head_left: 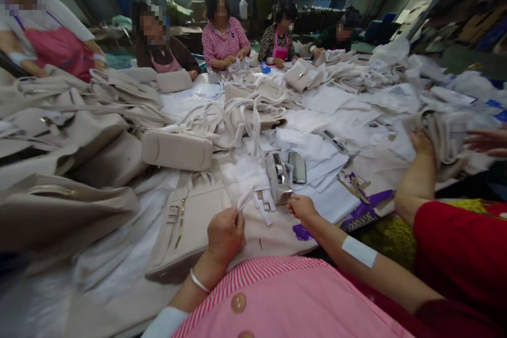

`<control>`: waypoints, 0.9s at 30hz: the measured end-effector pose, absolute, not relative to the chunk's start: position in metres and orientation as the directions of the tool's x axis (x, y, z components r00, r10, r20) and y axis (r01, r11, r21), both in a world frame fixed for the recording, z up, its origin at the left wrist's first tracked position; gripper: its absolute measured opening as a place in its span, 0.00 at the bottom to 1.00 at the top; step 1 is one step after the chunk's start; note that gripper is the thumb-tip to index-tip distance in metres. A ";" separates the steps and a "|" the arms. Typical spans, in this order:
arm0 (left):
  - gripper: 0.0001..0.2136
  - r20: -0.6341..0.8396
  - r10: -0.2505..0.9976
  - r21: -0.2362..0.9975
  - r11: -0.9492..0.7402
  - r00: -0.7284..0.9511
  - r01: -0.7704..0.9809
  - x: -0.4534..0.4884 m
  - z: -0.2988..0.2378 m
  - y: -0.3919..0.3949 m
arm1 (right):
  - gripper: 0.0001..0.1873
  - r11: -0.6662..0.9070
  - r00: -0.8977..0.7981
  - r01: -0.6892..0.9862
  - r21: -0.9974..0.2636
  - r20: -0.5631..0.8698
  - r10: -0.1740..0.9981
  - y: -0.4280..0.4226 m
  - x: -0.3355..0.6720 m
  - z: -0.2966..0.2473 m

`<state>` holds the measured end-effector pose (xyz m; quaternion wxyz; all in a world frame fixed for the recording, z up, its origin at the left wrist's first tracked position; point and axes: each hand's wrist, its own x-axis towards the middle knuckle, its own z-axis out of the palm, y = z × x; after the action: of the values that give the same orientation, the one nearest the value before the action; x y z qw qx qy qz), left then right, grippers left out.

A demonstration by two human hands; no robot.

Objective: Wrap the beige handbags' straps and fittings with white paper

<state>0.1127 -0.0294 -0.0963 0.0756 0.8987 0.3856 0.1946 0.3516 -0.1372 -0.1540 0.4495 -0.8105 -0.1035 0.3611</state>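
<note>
My left hand [226, 233] is closed around a folded white strip [246, 198] that sticks up from the fingers. My right hand [303, 207] pinches at the front end of a grey tape dispenser [278, 177], where the tape comes off; the tape itself is too thin to see clearly. Just left of my left hand, a beige handbag [190, 227] with a gold zip and a buckle lies flat. Short white paper strips [264, 206] lie beside the dispenser. To its right is a phone [297, 167], next to stacked white sheets [336, 195].
Beige bags [91, 137] pile up along the left, and a boxy bag [177, 150] stands ahead. Purple packaging [370, 203] lies at the table edge. At my right, a co-worker's hand [423, 143] holds a beige bundle [446, 137]. Several people work across the table.
</note>
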 end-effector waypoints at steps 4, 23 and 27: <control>0.09 0.283 0.702 0.227 -0.711 0.654 0.665 0.112 -0.096 -0.034 | 0.09 -0.593 0.617 -0.102 -0.799 -0.518 0.592 -0.146 0.342 -0.140; 0.16 0.248 0.635 0.163 -0.772 0.731 0.615 0.116 -0.100 -0.047 | 0.10 -0.529 0.419 0.055 -0.847 -0.462 0.782 -0.084 0.256 -0.090; 0.18 0.172 0.675 0.204 -0.737 0.718 0.644 0.120 -0.098 -0.043 | 0.14 -0.479 0.389 0.191 -0.857 -0.382 0.839 -0.086 0.257 -0.077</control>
<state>0.1195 -0.0433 -0.0982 0.0650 0.9245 0.3565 0.1181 0.2566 -0.0862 -0.0773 0.3753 -0.7439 -0.3461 0.4311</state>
